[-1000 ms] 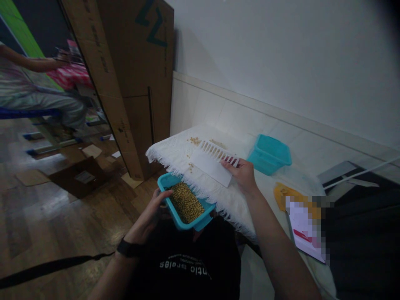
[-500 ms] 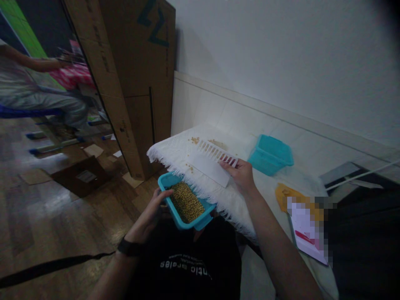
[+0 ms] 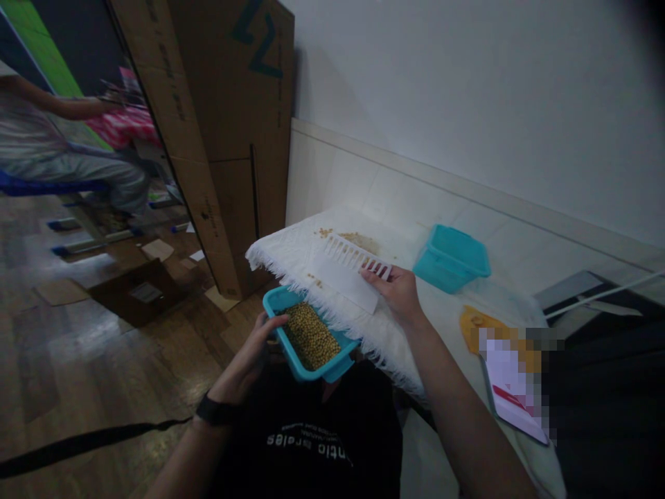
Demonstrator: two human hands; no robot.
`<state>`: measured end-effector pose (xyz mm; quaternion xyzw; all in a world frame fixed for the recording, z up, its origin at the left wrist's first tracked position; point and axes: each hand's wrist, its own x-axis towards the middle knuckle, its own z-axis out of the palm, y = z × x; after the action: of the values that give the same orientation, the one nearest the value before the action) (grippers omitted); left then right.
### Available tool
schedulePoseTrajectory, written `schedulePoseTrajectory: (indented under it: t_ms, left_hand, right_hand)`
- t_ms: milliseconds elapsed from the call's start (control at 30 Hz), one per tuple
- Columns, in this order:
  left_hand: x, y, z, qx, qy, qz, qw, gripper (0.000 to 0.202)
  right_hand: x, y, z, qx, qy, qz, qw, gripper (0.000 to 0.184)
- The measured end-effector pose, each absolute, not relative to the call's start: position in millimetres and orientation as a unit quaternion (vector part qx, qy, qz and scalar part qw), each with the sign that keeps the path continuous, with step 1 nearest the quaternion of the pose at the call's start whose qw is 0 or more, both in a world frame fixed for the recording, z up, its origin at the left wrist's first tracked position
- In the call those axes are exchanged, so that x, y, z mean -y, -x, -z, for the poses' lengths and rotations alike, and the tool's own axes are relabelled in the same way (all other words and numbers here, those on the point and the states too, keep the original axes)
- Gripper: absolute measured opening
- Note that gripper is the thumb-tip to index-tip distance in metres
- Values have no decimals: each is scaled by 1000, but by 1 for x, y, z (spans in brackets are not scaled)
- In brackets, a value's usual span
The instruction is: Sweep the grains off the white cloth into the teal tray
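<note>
My left hand (image 3: 262, 346) grips the left rim of a blue plastic container (image 3: 304, 371), its thumb over the edge. Soybeans (image 3: 312, 334) lie inside this container, held just below the table's fringed edge. In my right hand (image 3: 401, 292) is a white plastic plate with a row of slots (image 3: 346, 274), pinched at its right end and tilted over the cloth. Loose soybeans (image 3: 325, 233) are scattered on the white tablecloth (image 3: 291, 242) behind and beside the plate, with a pale patch of more beans (image 3: 361, 242) partly hidden by it.
A second blue container (image 3: 451, 260) stands on the table near the wall. An orange-yellow packet (image 3: 472, 326) and a phone-like flat item (image 3: 514, 402) lie at the right. A tall cardboard box (image 3: 233, 138) rises behind the table's left end. Another person (image 3: 67, 152) sits at far left.
My right hand and the slotted plate have moved slightly left and toward me across the cloth. My left hand and the container of soybeans stay in place.
</note>
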<state>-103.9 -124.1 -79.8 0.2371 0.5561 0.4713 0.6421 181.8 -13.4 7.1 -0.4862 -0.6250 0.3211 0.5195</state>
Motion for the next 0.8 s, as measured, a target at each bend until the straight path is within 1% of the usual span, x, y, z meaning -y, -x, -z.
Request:
schedulePoseTrajectory:
  t_ms: [367, 567, 800]
  left_hand:
    - [125, 106, 75, -556, -235, -476, 640, 80]
    - [123, 113, 75, -560, -220, -484, 635, 78]
    - [124, 118, 71, -563, -218, -502, 619, 76]
  right_hand:
    - [16, -178, -9, 629, 486, -332, 508, 56]
    - [18, -174, -9, 624, 481, -335, 517, 51]
    - [25, -174, -15, 656, 485, -309, 489, 42]
